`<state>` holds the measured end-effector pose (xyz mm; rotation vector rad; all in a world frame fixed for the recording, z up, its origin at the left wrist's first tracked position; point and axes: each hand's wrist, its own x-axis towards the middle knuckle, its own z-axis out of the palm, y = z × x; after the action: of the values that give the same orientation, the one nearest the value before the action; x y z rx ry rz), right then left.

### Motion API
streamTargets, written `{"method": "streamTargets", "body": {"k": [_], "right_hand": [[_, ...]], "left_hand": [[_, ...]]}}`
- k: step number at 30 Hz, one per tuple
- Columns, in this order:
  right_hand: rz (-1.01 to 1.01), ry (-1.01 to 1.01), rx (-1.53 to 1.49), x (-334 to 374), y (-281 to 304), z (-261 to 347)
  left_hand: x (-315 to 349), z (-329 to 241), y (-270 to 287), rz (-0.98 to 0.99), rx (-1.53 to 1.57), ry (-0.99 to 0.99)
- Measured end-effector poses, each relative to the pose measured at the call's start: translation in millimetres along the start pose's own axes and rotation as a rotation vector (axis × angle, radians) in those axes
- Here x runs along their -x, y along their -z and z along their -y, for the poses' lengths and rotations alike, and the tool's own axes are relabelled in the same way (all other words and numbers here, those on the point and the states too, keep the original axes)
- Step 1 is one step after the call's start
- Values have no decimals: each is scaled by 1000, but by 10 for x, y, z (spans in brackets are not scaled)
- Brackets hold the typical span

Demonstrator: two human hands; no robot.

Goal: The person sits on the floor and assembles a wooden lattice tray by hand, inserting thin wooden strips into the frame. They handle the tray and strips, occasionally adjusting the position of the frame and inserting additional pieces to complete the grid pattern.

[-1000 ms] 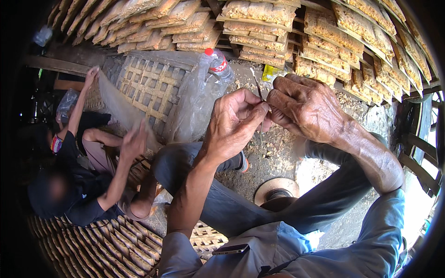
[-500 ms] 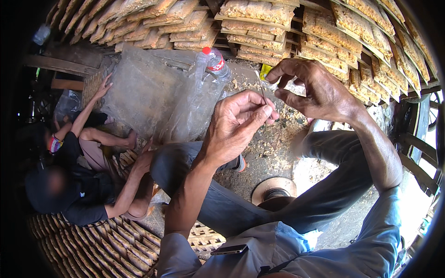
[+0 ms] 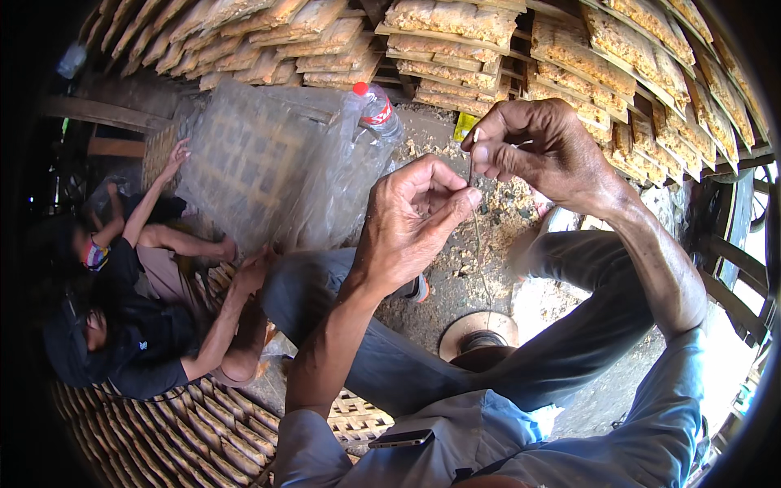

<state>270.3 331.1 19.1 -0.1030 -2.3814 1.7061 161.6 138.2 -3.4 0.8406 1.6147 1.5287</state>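
Note:
My left hand is closed in a pinch on a thin dark cord. Above it, my right hand pinches the upper part, where a small pale tip shows at the fingers. Only a short stretch of cord runs between the two hands. Below my left hand it trails toward a round tan disc with a dark core, which lies between my legs. What the cord is made of is too small to tell.
A co-worker sits at the left, arms near a clear plastic sheet over a woven tray. A red-capped bottle stands beyond my hands. Racks of crumb-covered slats line the back. A phone rests against my shirt.
My right hand has closed from an open curl onto the upper cord, near its pale tip. The cord below my left hand now shows. The co-worker's raised hand moved slightly, and the plastic shifted.

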Motion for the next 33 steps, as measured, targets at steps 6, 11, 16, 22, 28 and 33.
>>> {"method": "streamTargets", "body": {"k": [6, 11, 16, 22, 28, 33], "right_hand": [[-164, -196, 145, 1, -57, 199], [-113, -242, 503, -6, -14, 312], [19, -121, 231, 38, -79, 113], [137, -113, 195, -6, -33, 192], [165, -4, 290, -19, 62, 114], [181, -86, 366, 0, 131, 111]], "left_hand": [[-8, 82, 64, -15, -39, -34], [-7, 32, 57, -91, 162, 17], [-47, 12, 84, -175, 322, 13], [-60, 21, 93, -264, 314, -21], [-59, -9, 219, -435, 379, -182], [-74, -65, 531, -597, 406, -250]]}}
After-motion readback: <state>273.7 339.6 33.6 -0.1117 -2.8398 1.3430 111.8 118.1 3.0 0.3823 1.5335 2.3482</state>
